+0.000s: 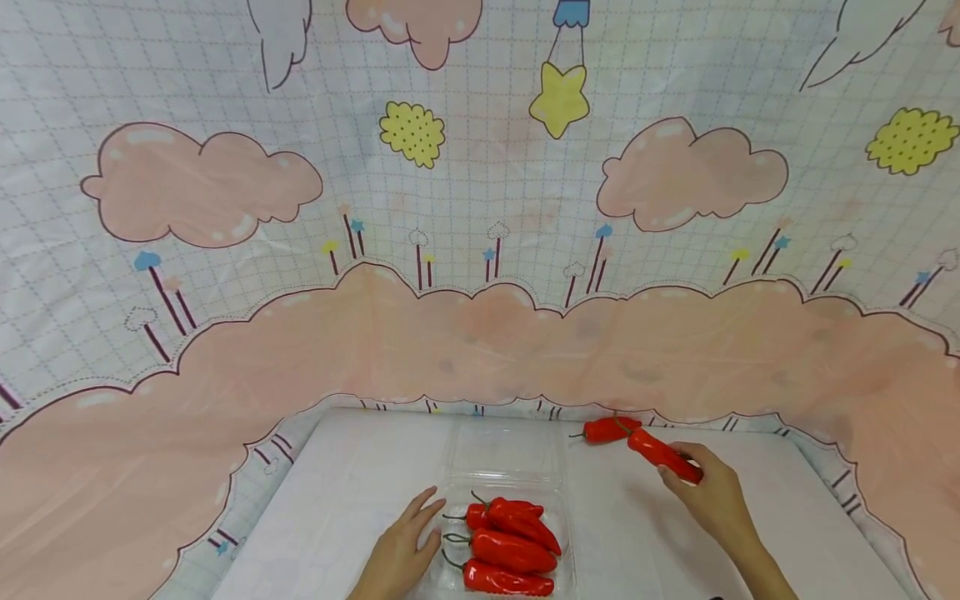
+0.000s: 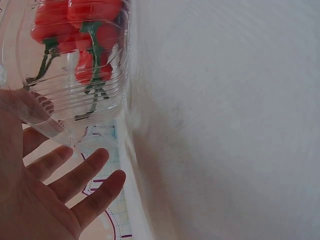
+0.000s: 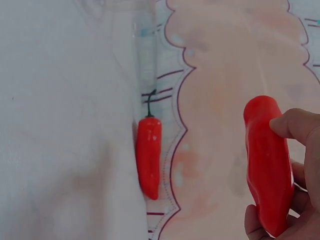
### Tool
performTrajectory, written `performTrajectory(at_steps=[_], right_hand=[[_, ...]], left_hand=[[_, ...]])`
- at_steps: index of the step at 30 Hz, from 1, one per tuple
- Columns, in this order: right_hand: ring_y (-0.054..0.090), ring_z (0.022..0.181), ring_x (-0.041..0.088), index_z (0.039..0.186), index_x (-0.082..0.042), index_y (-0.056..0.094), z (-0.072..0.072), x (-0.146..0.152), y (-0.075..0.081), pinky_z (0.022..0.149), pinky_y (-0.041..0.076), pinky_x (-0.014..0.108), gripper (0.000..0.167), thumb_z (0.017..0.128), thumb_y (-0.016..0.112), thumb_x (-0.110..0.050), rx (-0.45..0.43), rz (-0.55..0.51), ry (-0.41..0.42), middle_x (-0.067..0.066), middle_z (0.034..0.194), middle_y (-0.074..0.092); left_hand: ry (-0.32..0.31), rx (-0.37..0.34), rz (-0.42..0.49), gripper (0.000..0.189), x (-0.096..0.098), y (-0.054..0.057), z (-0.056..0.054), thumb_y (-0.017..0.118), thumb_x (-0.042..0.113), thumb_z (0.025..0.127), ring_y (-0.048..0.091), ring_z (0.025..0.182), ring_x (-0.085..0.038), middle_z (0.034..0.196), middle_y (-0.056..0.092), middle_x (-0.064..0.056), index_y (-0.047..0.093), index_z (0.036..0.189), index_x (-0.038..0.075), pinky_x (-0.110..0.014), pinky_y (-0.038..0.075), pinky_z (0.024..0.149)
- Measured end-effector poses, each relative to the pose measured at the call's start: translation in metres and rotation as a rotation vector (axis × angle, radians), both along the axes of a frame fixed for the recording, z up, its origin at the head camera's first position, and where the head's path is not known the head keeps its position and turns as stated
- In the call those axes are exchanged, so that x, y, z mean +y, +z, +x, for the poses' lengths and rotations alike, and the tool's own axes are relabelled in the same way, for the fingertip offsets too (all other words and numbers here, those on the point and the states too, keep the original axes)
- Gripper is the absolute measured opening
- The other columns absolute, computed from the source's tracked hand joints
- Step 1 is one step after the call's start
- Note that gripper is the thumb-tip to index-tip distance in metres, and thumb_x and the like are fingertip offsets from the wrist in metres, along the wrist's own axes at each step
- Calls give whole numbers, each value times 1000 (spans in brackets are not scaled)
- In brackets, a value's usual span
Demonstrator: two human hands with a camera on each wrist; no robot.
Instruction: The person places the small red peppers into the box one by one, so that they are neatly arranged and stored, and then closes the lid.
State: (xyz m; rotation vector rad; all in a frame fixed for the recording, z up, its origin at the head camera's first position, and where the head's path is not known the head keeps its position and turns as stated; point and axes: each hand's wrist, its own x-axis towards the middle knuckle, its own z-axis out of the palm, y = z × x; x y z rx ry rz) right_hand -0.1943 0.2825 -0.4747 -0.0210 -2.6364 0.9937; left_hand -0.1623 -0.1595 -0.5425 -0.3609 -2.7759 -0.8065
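Note:
My right hand (image 1: 712, 493) grips a red chili pepper (image 1: 654, 450) between thumb and fingers, raised over the right side of the table. Its green stem points up and to the left. In the right wrist view, the thumb presses one side of this pepper. Just beyond it, another red pepper (image 1: 606, 430) lies by the table's far edge. A clear plastic box (image 1: 567, 542) holds several red peppers (image 1: 517, 550) with green stems. Beside the box's left side is my left hand (image 1: 401, 542), its fingers spread and holding nothing; in the left wrist view, the fingertips lie near the box's corner.
The box's transparent lid (image 1: 506, 450) is folded back flat toward the far edge. Around the white table (image 1: 337, 483) hangs a patterned curtain (image 1: 450, 342) with pink clouds, rising close behind the far edge.

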Motion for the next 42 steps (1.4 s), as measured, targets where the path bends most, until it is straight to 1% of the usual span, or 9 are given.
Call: performTrajectory(at_steps=[3,8,13,16,18,22,30,35,42], right_hand=[[62,100,33,125,-3,61,3,-5,2,82,57,52,44,86,75,-20,41,3,11,20,118,66],[62,98,30,123,-5,63,8,-13,3,79,59,46,43,85,76,-21,71,12,20,16,117,67],[63,95,26,118,-8,66,12,-21,3,74,59,35,39,82,79,-18,135,9,26,10,113,69],[63,94,23,116,-10,67,13,-26,4,73,56,29,39,81,80,-18,154,13,31,8,111,69],[63,94,23,116,-10,67,15,-29,4,74,57,29,39,81,80,-17,154,6,37,7,111,69],[63,95,23,117,-11,67,17,-35,6,76,59,36,39,81,80,-16,148,-5,47,6,112,69],[64,98,26,118,-11,66,23,-45,8,79,61,45,40,81,80,-15,138,-31,63,8,114,69],[64,99,25,117,-13,67,27,-51,7,79,61,46,39,80,80,-16,131,-49,78,6,115,69],[65,96,23,114,-15,68,32,-60,7,77,61,41,39,78,82,-11,150,-70,95,4,112,70]], left_hand=[[0,5,0,40,0,0,-1,64,18,91,66,111,-22,145,53,-2,63,130,14,-45,56,88],[-4,-12,1,40,0,0,-1,64,18,91,66,112,-23,146,53,-3,63,131,13,-47,56,88],[-6,-39,-3,41,0,0,-2,64,19,91,65,114,-24,147,51,-3,62,132,14,-48,55,90],[-8,-48,-2,41,0,0,-2,64,20,92,65,114,-24,147,51,-2,62,132,15,-49,55,90],[-9,-49,-2,41,-1,0,-2,64,20,92,65,114,-24,147,51,-2,62,132,15,-49,55,90],[-9,-44,-5,41,-1,0,-2,64,20,92,65,114,-24,147,51,-3,62,132,14,-49,55,90],[-5,-32,-8,40,0,0,-1,63,18,91,65,113,-24,146,52,-3,63,131,14,-48,56,89],[-7,-30,-6,40,0,0,-1,63,19,91,65,113,-24,146,52,-3,62,131,14,-48,55,90],[-5,-15,-4,40,0,-1,-1,63,18,91,66,111,-24,146,52,-2,62,131,14,-47,56,88]])
